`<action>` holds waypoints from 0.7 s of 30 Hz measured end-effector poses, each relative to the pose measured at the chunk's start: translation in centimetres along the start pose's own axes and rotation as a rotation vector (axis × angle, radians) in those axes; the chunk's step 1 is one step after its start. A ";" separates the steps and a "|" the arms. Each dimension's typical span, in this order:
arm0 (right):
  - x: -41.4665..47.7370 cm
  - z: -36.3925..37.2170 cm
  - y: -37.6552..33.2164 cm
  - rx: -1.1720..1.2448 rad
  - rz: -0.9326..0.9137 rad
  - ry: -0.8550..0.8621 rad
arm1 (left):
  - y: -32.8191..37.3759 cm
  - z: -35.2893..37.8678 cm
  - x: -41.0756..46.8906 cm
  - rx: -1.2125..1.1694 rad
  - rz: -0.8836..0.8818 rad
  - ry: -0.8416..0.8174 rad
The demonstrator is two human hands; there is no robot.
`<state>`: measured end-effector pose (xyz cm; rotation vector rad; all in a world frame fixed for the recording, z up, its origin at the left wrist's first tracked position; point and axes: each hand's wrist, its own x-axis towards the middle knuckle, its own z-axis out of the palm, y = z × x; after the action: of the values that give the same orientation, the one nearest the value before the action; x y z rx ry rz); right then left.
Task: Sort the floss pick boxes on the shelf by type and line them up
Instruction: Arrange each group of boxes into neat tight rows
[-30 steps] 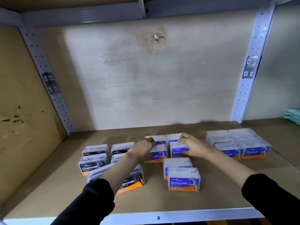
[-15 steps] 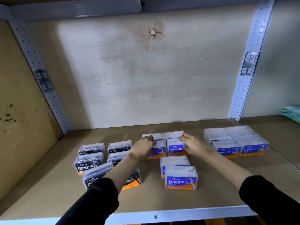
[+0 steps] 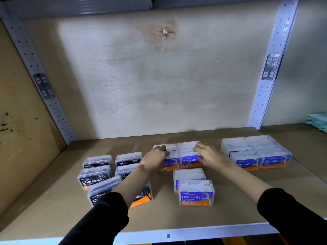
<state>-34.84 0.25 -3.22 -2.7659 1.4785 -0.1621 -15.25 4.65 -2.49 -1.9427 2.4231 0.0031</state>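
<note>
Both hands press inward on the rear Smooth boxes, left hand and right hand apparently gripping the outer sides, squaring them into a row on the shelf.

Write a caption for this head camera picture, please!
Two hands straighten Smooth boxes between Charcoal boxes and Round boxes.

Dim, soft focus; bright patch on back panel, wide-angle bowing
</note>
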 end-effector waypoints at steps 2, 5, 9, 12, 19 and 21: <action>0.0 -0.1 0.0 -0.002 0.000 -0.005 | -0.1 0.1 0.0 0.003 -0.001 -0.005; -0.1 -0.4 -0.1 0.015 0.005 -0.011 | -0.2 -0.1 0.0 -0.009 0.003 -0.006; -1.1 -1.5 -0.4 0.088 0.011 -0.015 | 0.0 -0.8 -0.4 -0.064 0.050 0.021; -2.4 -2.5 -0.8 0.201 -0.006 -0.014 | 0.2 -1.5 -0.9 -0.134 0.142 -0.016; -6.5 -3.7 -3.0 0.251 -0.122 -0.136 | 1.7 -2.1 -1.8 -0.217 0.237 -0.101; -7.4 -3.1 -3.8 0.165 -0.133 -0.200 | 2.0 -2.0 -2.0 -0.222 0.236 -0.121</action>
<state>-36.06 8.63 -0.60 -2.6574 1.1809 -0.0058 -16.80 7.00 -0.48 -1.6582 2.6491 0.3997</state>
